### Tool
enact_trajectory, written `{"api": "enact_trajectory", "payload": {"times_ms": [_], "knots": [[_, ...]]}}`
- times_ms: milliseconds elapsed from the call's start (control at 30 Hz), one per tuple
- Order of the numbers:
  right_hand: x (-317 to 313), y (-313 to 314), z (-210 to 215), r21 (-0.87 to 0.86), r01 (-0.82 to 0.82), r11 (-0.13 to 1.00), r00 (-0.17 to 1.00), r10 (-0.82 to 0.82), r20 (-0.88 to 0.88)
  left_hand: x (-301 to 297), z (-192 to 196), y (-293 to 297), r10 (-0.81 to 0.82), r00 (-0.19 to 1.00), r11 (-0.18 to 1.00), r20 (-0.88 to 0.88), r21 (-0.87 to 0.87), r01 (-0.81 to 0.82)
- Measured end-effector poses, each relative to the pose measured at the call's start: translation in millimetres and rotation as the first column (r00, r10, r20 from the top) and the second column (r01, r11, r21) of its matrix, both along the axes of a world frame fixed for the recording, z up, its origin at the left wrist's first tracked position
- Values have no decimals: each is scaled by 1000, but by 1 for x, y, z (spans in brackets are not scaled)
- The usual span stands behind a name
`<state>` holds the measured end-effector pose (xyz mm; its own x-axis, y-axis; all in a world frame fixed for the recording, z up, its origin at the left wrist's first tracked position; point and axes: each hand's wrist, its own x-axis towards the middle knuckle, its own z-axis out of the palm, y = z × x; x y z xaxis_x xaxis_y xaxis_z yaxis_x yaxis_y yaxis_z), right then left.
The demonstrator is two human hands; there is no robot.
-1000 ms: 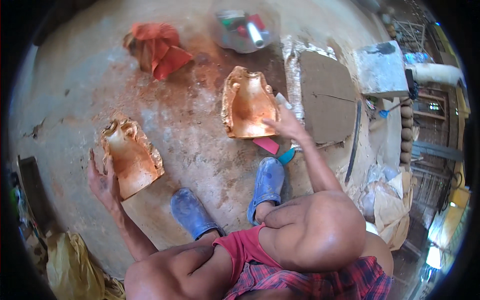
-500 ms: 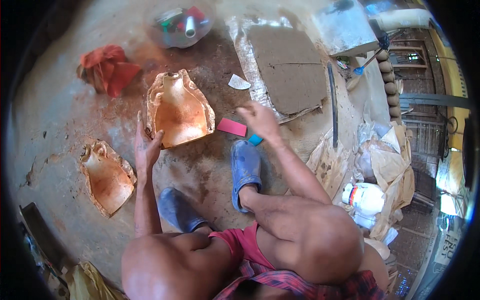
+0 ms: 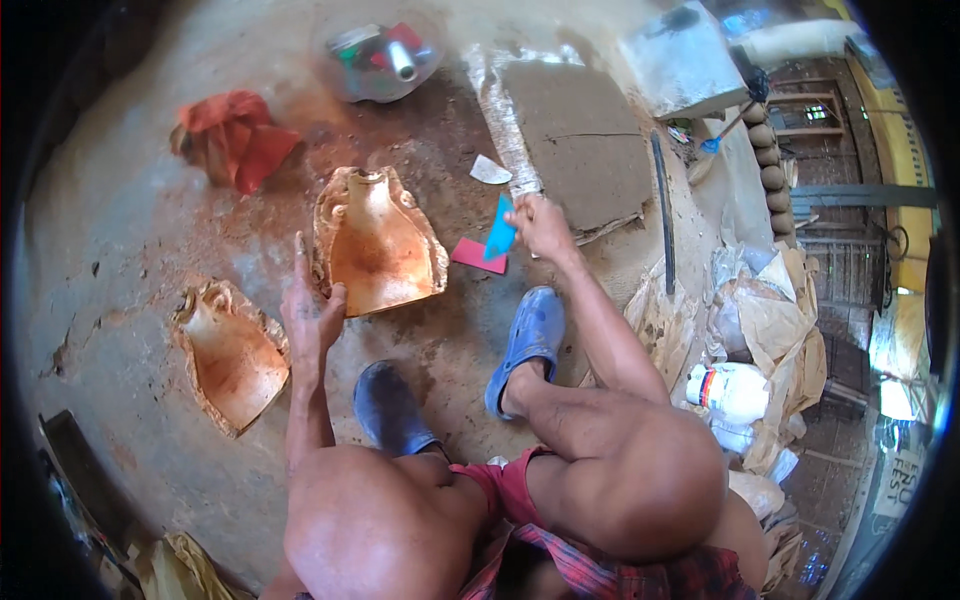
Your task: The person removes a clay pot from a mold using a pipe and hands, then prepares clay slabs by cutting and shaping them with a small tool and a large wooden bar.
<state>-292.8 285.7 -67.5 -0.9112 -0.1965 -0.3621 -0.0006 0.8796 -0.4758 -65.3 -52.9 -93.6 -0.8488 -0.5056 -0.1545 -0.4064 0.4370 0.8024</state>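
A half mould point(image 3: 385, 240) with a rough, pale rim and an orange-stained hollow lies in front of me, its narrow neck facing away. My left hand point(image 3: 313, 305) grips its near left corner, thumb on the rim and fingers stretched along the side. My right hand point(image 3: 543, 228) pinches a thin, flat blue piece point(image 3: 501, 229), tilted above the floor. A flat pink rectangle point(image 3: 480, 255) lies below it, partly overlapped by the blue piece in view. A similar half mould point(image 3: 235, 355) rests on the floor to the left.
A brown clay slab point(image 3: 585, 145) lies on a sheet at the far right, with a pale shard point(image 3: 489, 170) beside it. Red cloth point(image 3: 240, 140) and a clear tub point(image 3: 385, 85) of small items sit farther off. Crumpled paper bags point(image 3: 780, 330) and a white jar point(image 3: 728, 390) are on the right.
My right hand has picked up the blue piece from the floor near my right shoe. The gripped mould has come slightly nearer with my left hand. The whole view has shifted a little.
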Motion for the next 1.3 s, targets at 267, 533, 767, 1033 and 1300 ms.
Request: {"api": "enact_trajectory", "payload": {"times_ms": [267,533,767,1033,1300], "knots": [[30,-24,-23,226,-588,777,777,620,-108,14,19,17,42,999,998,3,55,-42],[-18,12,-26,281,-729,625,685,675,274,14,7,37,182,982,976,-55,135,-173],[-127,-46,70,-150,-278,949,859,175,-480,12,-4,52,313,950,915,10,265,-305],[-270,-262,102,337,-463,820,734,567,-372,4,14,57,298,954,920,34,255,-296],[-306,-312,8,394,-499,772,787,594,-167,17,21,54,247,951,942,187,183,-281]]}}
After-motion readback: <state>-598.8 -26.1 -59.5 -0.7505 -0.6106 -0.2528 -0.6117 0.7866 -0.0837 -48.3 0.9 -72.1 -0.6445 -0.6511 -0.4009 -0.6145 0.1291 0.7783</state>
